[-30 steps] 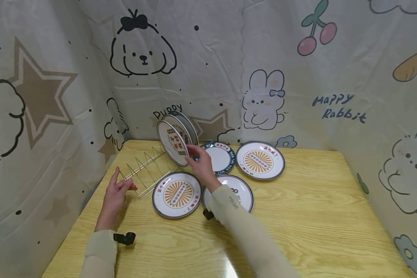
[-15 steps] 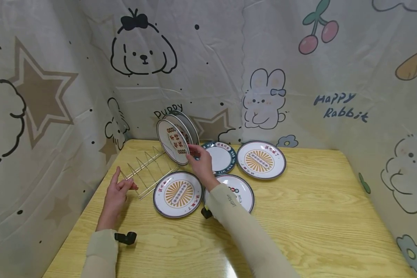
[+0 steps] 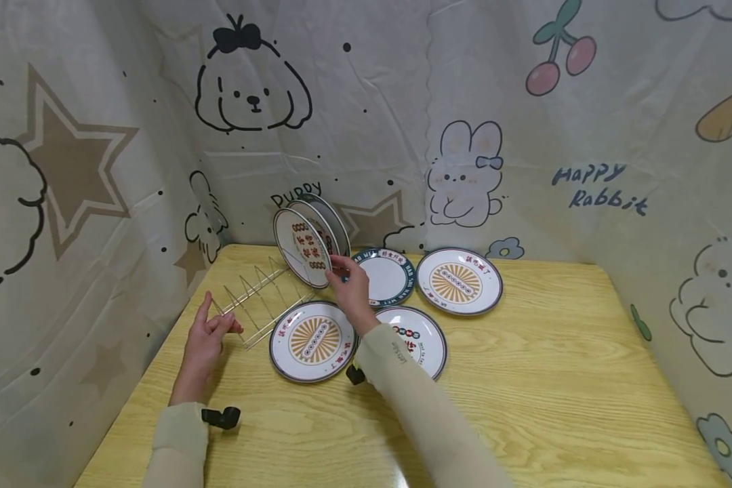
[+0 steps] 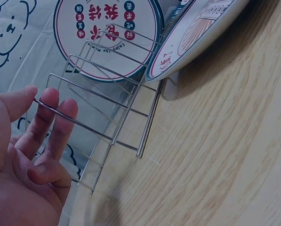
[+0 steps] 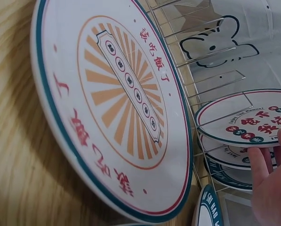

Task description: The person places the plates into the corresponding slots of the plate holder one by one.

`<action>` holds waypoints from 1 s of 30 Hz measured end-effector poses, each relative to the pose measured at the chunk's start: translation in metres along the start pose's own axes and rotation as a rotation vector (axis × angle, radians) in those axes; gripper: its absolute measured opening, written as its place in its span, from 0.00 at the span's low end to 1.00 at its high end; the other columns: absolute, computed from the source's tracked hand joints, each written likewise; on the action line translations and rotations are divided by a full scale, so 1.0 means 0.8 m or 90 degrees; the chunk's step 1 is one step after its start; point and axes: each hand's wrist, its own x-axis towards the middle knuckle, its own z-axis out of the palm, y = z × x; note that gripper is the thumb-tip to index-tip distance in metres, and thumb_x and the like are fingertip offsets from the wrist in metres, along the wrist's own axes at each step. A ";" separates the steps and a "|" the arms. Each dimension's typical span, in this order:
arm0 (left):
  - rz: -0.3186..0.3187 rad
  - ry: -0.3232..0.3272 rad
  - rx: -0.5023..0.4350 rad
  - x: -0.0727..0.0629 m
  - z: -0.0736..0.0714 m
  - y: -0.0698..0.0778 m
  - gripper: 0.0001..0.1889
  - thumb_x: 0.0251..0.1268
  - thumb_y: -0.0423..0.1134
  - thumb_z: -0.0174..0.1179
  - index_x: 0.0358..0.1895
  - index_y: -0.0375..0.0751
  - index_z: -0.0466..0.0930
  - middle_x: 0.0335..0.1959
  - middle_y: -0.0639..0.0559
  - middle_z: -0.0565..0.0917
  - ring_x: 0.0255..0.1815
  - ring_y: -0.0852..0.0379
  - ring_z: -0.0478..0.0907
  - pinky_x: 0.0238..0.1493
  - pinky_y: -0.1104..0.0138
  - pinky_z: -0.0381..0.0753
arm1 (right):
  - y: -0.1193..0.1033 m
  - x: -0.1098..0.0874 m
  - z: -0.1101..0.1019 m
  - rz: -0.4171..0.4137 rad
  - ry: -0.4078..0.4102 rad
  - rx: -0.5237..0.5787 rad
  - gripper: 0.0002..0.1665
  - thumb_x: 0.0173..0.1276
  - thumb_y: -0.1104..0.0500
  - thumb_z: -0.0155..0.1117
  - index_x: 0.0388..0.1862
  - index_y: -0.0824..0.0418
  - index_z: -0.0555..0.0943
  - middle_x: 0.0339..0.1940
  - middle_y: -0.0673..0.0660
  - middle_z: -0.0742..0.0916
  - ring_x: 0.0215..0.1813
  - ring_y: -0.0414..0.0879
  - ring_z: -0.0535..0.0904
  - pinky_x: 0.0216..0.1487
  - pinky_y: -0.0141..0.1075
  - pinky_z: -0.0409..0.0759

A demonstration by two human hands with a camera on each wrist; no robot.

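Observation:
My right hand (image 3: 350,288) pinches the rim of a white plate (image 3: 301,247) with red lettering, thumb on its face and fingers behind. That plate stands tilted in the far end of a wire dish rack (image 3: 262,298), in front of other upright plates (image 5: 225,174). At the rack's near end, my left hand (image 3: 204,342) pinches the end wire (image 4: 79,123) between thumb and fingertips, the other fingers loosely bent. Several slots between the hands hold no plate. A plate with an orange sunburst (image 3: 313,341) lies against the rack's right side, its edge raised over the lower wires (image 4: 154,94).
On the wooden table (image 3: 524,379) lie a green-rimmed plate (image 3: 383,279), a second sunburst plate (image 3: 459,281) and a white plate (image 3: 427,352) partly under my right sleeve. A printed curtain (image 3: 366,122) hangs close behind the table and along both sides.
My right forearm has shifted slightly left, uncovering more of the plate beneath it. The held plate has shifted a little left and up at its lower edge. My left hand stays on the rack.

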 end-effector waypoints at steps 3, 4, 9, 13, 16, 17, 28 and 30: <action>0.000 -0.002 -0.004 -0.001 0.000 0.000 0.44 0.82 0.51 0.52 0.85 0.63 0.28 0.33 0.68 0.87 0.40 0.73 0.82 0.63 0.45 0.53 | 0.001 0.000 0.004 0.002 0.000 0.004 0.22 0.72 0.64 0.68 0.64 0.55 0.82 0.60 0.56 0.87 0.59 0.51 0.84 0.59 0.40 0.82; -0.001 -0.003 -0.004 -0.001 0.000 0.000 0.44 0.82 0.51 0.51 0.85 0.63 0.28 0.33 0.69 0.87 0.40 0.73 0.82 0.62 0.46 0.53 | 0.002 0.001 0.005 0.001 0.000 0.003 0.22 0.72 0.64 0.68 0.64 0.55 0.82 0.60 0.56 0.87 0.59 0.50 0.84 0.59 0.40 0.82; -0.002 -0.002 0.009 -0.002 0.000 0.002 0.43 0.83 0.51 0.51 0.85 0.63 0.28 0.35 0.68 0.87 0.42 0.73 0.82 0.60 0.48 0.55 | 0.004 0.003 0.011 -0.008 0.010 -0.003 0.22 0.71 0.64 0.69 0.63 0.55 0.82 0.59 0.56 0.88 0.58 0.50 0.85 0.60 0.39 0.82; 0.001 -0.004 0.016 -0.002 0.000 0.001 0.43 0.83 0.50 0.50 0.85 0.62 0.28 0.36 0.68 0.87 0.43 0.73 0.82 0.56 0.48 0.57 | 0.006 0.005 0.014 -0.015 0.021 -0.012 0.21 0.71 0.65 0.69 0.62 0.57 0.82 0.58 0.57 0.88 0.57 0.50 0.86 0.61 0.40 0.82; 0.007 -0.005 0.010 -0.001 0.000 0.001 0.44 0.83 0.50 0.52 0.85 0.61 0.28 0.35 0.67 0.87 0.43 0.72 0.81 0.68 0.37 0.58 | 0.004 0.005 0.017 -0.013 0.023 -0.024 0.21 0.71 0.66 0.68 0.62 0.57 0.82 0.59 0.57 0.88 0.57 0.50 0.86 0.61 0.40 0.82; 0.008 -0.007 0.006 -0.001 -0.001 0.001 0.44 0.83 0.49 0.52 0.85 0.60 0.28 0.35 0.67 0.87 0.43 0.72 0.81 0.71 0.32 0.54 | 0.003 0.005 0.017 -0.012 0.023 -0.028 0.21 0.72 0.65 0.68 0.62 0.57 0.82 0.59 0.58 0.87 0.58 0.51 0.85 0.61 0.40 0.82; -0.003 -0.012 -0.028 0.002 -0.001 0.001 0.43 0.84 0.44 0.50 0.85 0.61 0.27 0.32 0.70 0.86 0.40 0.71 0.82 0.71 0.41 0.48 | -0.001 0.003 0.019 -0.017 0.024 -0.068 0.20 0.73 0.64 0.67 0.63 0.56 0.81 0.58 0.56 0.87 0.57 0.49 0.85 0.62 0.40 0.81; -0.003 -0.009 -0.023 0.002 -0.001 0.001 0.43 0.84 0.45 0.51 0.85 0.61 0.27 0.32 0.69 0.86 0.40 0.72 0.82 0.73 0.39 0.47 | -0.002 0.002 0.018 -0.020 0.018 -0.065 0.21 0.73 0.65 0.67 0.63 0.57 0.81 0.59 0.56 0.87 0.57 0.49 0.85 0.61 0.39 0.81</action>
